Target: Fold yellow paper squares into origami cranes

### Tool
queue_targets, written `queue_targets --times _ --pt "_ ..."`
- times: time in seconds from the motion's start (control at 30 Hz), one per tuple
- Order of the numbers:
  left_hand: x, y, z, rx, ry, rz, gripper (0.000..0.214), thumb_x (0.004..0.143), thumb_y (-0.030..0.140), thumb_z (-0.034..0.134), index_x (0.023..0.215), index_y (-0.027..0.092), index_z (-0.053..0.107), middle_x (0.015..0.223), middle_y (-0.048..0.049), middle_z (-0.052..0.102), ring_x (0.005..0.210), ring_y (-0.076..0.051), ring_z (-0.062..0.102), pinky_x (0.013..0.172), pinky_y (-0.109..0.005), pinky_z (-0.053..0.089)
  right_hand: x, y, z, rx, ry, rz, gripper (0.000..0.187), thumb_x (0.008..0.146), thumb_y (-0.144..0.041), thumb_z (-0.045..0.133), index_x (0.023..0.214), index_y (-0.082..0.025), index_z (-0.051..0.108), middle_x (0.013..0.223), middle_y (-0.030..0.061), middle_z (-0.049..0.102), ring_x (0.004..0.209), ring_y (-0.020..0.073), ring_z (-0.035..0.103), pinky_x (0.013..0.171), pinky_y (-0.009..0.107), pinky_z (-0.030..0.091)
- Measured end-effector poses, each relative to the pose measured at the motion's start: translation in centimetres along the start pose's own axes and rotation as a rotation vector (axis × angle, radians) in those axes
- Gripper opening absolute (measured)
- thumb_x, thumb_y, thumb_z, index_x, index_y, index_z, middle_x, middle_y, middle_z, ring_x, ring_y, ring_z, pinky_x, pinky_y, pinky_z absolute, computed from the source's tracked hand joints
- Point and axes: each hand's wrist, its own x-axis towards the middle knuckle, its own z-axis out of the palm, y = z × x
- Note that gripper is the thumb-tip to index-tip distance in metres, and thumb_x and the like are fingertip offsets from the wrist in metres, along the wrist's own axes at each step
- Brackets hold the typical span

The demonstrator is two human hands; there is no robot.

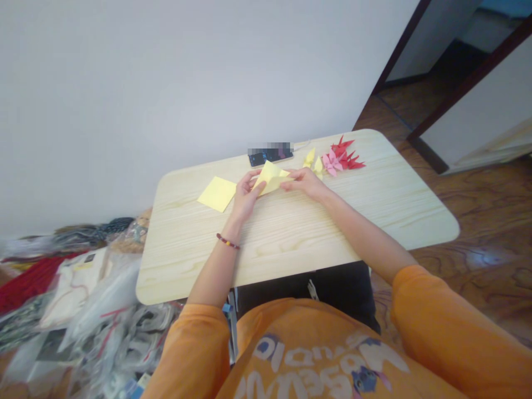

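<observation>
My left hand (247,195) grips the left side of a folded sheet of pale yellow paper (270,178), and my right hand (305,184) pinches its right corner. Just left of my left hand, a flat square of the same yellow paper (216,194) lies on the pale wooden table (291,238), not touching the hand. Beyond my right hand stands a small group of origami cranes: yellow ones (313,164), pink ones (331,164) and red ones (347,155). They sit close to my fingertips, but apart from them.
A smartphone (265,158) lies near the table's far edge, partly blurred. A white wall (166,100) rises behind the table. Plastic bags and cloth (83,299) are heaped beyond the table's left side, with a wooden floor (477,221) to the right.
</observation>
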Motion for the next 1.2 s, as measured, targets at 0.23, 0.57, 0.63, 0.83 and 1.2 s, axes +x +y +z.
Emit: queue_targets --times 0.23,0.57,0.63,0.83,1.2 --pt "-0.1 -0.3 0.3 0.021 -0.081 0.059 0.047 0.064 0.034 0.078 0.105 0.018 0.063 0.098 -0.0069 0.073 0.09 -0.02 0.068 0.086 -0.033 0.052 0.6 0.8 0.6 0.201 0.283 0.121 0.039 0.044 -0.037 0.086 0.067 -0.017 0.062 0.069 -0.0002 0.068 0.058 0.0094 0.059 0.059 0.024 0.051" --pt "-0.5 0.3 1.1 0.139 0.052 0.069 0.038 0.065 0.044 0.076 0.09 0.017 0.068 0.079 -0.0036 0.072 0.069 -0.014 0.067 0.063 -0.023 0.051 0.1 -0.2 1.1 0.057 0.261 0.03 0.04 0.046 -0.036 0.085 0.066 -0.02 0.054 0.058 -0.0033 0.059 0.051 0.0101 0.052 0.049 0.024 0.044" --pt "-0.7 0.4 1.3 0.207 0.068 0.105 0.043 0.058 0.037 0.082 0.093 0.017 0.068 0.08 -0.0046 0.073 0.069 -0.015 0.067 0.064 -0.023 0.052 0.0 -0.2 1.3 0.024 0.201 0.033 0.039 0.047 -0.035 0.084 0.066 -0.02 0.054 0.058 -0.0036 0.058 0.051 0.0105 0.052 0.049 0.024 0.043" --pt "-1.1 0.3 1.5 0.244 0.069 0.178 0.042 0.061 0.03 0.081 0.098 0.016 0.069 0.088 -0.0087 0.074 0.08 -0.02 0.07 0.073 -0.028 0.054 -0.2 -0.3 1.6 0.024 0.155 0.039 0.038 0.048 -0.035 0.085 0.065 -0.019 0.055 0.057 -0.0039 0.057 0.049 0.0089 0.05 0.047 0.023 0.041" --pt "-0.9 0.2 1.5 0.216 0.187 0.231 0.024 0.067 0.03 0.076 0.088 0.019 0.075 0.088 -0.0066 0.074 0.075 -0.016 0.069 0.072 -0.027 0.054 -0.3 -0.6 1.6 0.102 0.203 0.059 0.04 0.043 -0.038 0.088 0.06 -0.016 0.058 0.053 -0.0032 0.059 0.043 0.0056 0.047 0.042 0.02 0.038"
